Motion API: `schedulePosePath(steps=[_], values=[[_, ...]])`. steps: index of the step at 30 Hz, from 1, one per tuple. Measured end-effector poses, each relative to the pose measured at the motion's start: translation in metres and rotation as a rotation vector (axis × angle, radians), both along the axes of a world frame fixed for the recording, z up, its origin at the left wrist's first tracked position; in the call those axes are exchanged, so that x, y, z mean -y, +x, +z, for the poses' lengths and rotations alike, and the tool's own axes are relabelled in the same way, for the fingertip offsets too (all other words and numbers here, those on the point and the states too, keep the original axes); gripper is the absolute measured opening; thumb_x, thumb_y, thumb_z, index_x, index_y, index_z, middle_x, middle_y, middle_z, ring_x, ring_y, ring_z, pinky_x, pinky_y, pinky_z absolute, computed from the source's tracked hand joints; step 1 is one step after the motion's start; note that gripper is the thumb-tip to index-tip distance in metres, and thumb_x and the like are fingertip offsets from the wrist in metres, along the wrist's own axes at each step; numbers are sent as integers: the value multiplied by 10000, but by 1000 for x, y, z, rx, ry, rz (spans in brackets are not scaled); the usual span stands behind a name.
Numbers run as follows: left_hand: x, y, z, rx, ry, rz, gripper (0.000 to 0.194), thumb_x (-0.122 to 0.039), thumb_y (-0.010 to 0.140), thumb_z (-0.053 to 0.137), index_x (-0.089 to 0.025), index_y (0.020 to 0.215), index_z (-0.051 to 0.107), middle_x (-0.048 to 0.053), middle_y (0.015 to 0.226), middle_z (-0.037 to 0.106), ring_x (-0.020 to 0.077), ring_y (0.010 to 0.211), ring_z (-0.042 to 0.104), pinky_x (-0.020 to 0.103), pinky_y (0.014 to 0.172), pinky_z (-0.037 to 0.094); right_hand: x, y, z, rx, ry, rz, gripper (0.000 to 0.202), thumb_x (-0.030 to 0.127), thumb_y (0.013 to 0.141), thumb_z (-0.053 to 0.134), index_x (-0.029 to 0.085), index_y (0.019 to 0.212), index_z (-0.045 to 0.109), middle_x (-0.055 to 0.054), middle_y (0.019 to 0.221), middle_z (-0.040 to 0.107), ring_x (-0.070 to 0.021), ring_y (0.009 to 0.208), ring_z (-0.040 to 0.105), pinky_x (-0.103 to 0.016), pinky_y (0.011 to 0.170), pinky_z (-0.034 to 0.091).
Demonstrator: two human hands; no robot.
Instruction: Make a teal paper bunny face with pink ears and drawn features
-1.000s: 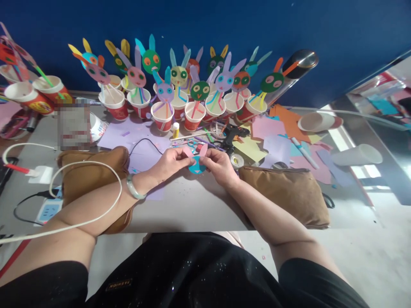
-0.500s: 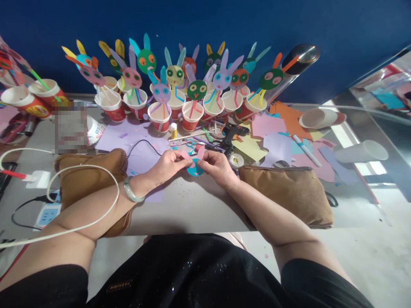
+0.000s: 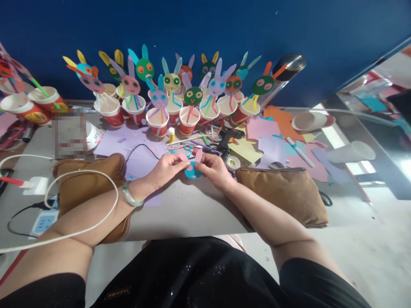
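Observation:
Between my two hands is a blue paper disc (image 3: 192, 171) with small pink pieces on it and pink paper ears at its top edge. My left hand (image 3: 169, 167) pinches the left pink ear near the disc's upper left edge. On the other side, my right hand (image 3: 213, 167) has thumb and fingers closed on the right pink ear and the disc's edge. The disc is above the grey table (image 3: 189, 209). Just beyond my hands lie scissors, paper scraps and a roll of tape (image 3: 233, 163).
Paper cups (image 3: 189, 121) holding rabbit-faced figures stand along the blue wall. A black glue gun (image 3: 233, 135) lies behind my right hand. Brown cushions (image 3: 282, 194) flank my forearms. A white cable (image 3: 117, 188) loops over my left forearm. Coloured paper (image 3: 282, 124) lies at right.
The view has shifted slightly, so the cups and table sit a little lower in it. More of the blue disc's face shows, while both hands keep their hold.

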State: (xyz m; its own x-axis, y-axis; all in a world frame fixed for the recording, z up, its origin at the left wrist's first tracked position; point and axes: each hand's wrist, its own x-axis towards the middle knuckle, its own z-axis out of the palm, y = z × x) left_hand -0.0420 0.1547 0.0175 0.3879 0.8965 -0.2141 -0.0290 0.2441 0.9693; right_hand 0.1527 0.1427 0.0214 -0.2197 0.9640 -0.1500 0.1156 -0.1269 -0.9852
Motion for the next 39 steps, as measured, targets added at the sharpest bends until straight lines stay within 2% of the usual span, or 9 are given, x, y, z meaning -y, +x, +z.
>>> schedulePosePath(steps=[4,8,10,20,25,29,39], values=[[2,0,7,20,-22,-15,324,-480,747,836,-168,758,749,19,743,749,139,691,646,272,704,520,0,-1,1,-53,-3,3,323,464,734,749,195,709,571,67,567,493,-73,532,406,-237,524,324],[2,3,10,23,-91,2,405,-461,573,956,-170,779,763,22,739,762,158,703,666,286,714,548,1,-2,3,-87,-10,6,324,462,728,751,195,700,569,72,548,492,-66,516,401,-232,514,321],[2,3,10,20,-82,4,422,-461,543,974,-172,762,757,11,712,750,149,683,656,279,699,542,2,-2,3,-93,-13,6,327,461,728,757,196,703,568,75,547,491,-65,518,402,-230,514,323],[0,2,0,-7,13,5,377,-508,638,912,-178,707,744,1,671,720,128,626,625,271,639,511,1,-1,1,-81,5,36,380,493,728,801,185,707,579,65,588,516,-59,529,394,-230,520,322],[0,2,2,-12,-11,6,366,-483,646,910,-164,734,754,17,697,736,135,632,636,273,636,509,1,-1,1,1,8,13,390,517,756,771,195,700,558,56,587,514,-74,551,405,-236,524,316],[0,1,4,8,-44,-19,372,-466,657,907,-154,791,753,38,784,768,158,706,679,289,694,541,1,0,0,6,10,0,410,539,762,770,197,706,549,47,606,536,-73,551,408,-239,522,322],[0,2,8,-1,-12,23,348,-470,666,891,-162,724,739,5,679,729,123,629,621,259,634,497,2,-2,2,-46,-2,9,472,609,728,797,181,753,599,33,651,568,-70,551,430,-238,519,349]])
